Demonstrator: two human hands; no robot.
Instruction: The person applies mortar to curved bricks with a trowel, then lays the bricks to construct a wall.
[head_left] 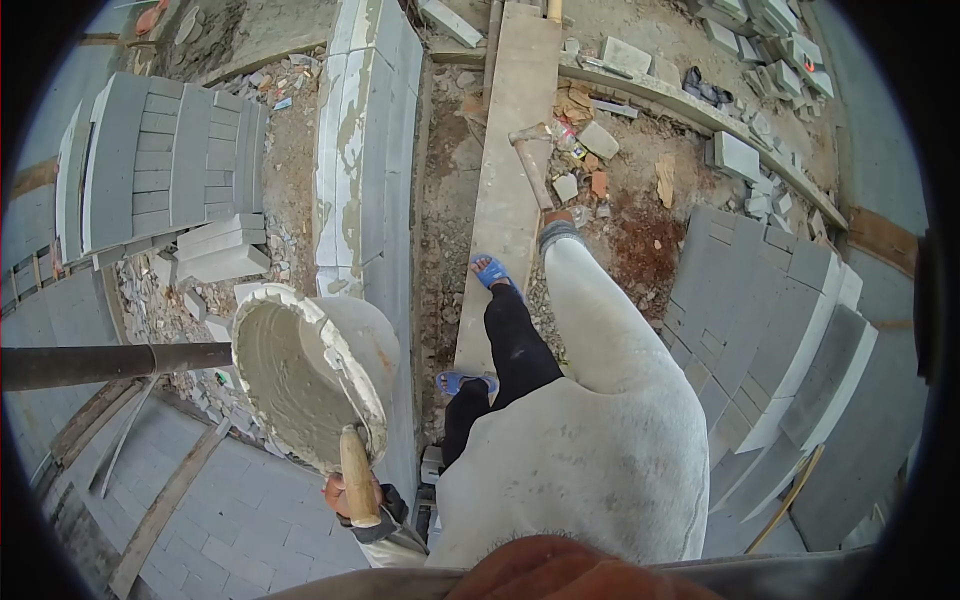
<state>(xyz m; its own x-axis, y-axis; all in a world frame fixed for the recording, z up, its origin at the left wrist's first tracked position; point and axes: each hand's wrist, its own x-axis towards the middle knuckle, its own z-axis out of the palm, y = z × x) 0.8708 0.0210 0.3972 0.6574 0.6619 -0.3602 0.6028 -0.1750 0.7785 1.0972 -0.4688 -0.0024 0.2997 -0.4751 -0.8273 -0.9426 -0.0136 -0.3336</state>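
Note:
A round bucket (375, 335) of wet grey mortar (290, 360) is at the left, beside the block wall, its rim crusted with dried mortar. My left hand (338, 495) is closed at its near rim; the exact grip is partly hidden. A wooden tool handle (357, 480) sticks out of the bucket in front of those fingers, and its working end cannot be made out. With the right arm stretched forward, my right hand (560, 216) grips the wooden handle of a hammer (533, 165), whose head hangs above the plank.
The block wall (375, 150) with mortar along its top runs forward on the left. I stand at a long plank (515, 100) over rubble. Block stacks (150, 150) rise at the left, others (755, 310) at the right. A dark pole (120, 365) extends behind the bucket.

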